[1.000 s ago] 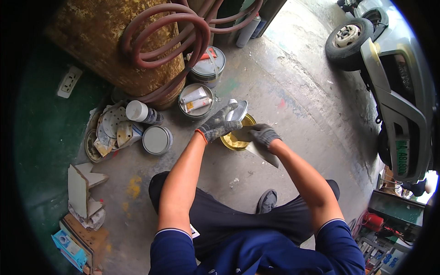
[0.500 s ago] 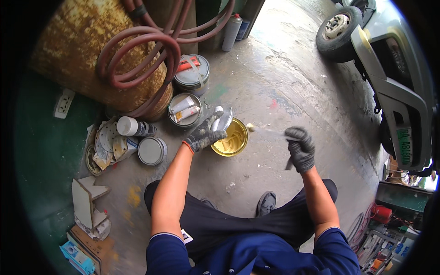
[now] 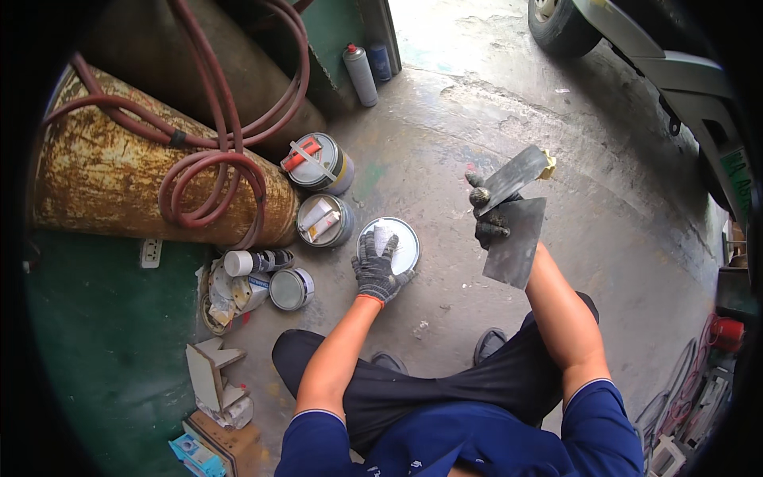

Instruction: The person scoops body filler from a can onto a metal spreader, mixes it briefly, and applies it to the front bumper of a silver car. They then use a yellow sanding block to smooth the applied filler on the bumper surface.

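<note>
My gloved left hand (image 3: 377, 270) rests on the pale lid (image 3: 404, 250) covering the can in front of me, its fingers around a small white tube (image 3: 382, 234). My gloved right hand (image 3: 489, 211) grips two flat metal scrapers: an upper one (image 3: 517, 171) with yellow putty at its tip and a lower, wider one (image 3: 515, 242). Left of the covered can stand an open tin (image 3: 338, 230) holding tubes, a grey can (image 3: 330, 175) with red and pale items on top, and a small tin (image 3: 292, 289).
A rusty cylinder (image 3: 111, 175) draped with red hoses (image 3: 214, 191) lies at upper left, near spray cans (image 3: 361, 75). Board offcuts (image 3: 207, 374) and a cardboard box (image 3: 230, 437) sit lower left. A vehicle bumper (image 3: 683, 87) and tyre (image 3: 556, 24) border the upper right.
My left hand has lowered the lid onto the yellow putty can, hiding the putty. My right hand has lifted away rightward and upward with the scrapers. The view has shifted too.
</note>
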